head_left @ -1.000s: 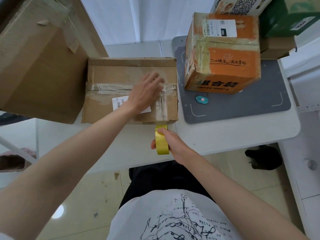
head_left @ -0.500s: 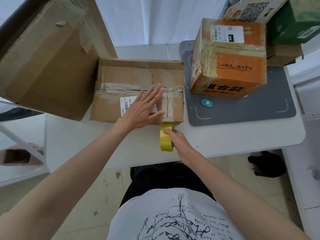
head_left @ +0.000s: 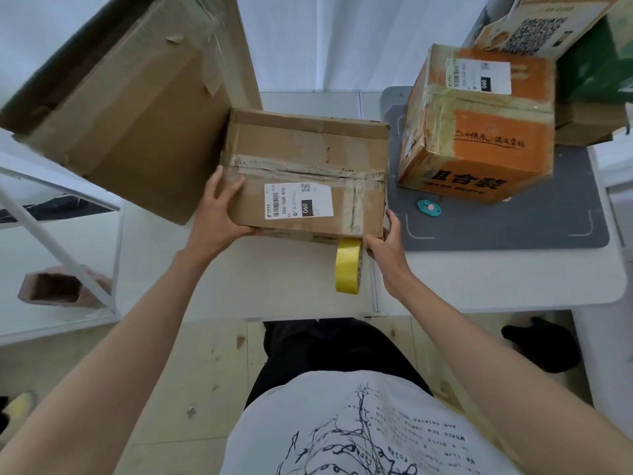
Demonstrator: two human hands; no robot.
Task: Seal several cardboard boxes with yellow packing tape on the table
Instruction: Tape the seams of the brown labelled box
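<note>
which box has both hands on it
The plain brown box with the white label, mid-table: left hand and right hand hold its near corners.

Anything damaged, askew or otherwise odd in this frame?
The tape roll hangs off the brown box's near edge, held by its strip, with neither hand on it. That box's old clear tape is torn and wrinkled. Nothing spilled.

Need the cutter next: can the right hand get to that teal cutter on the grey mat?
Probably yes: the teal cutter lies uncovered on the grey mat, just beyond the right hand, which must first release the brown box.
</note>
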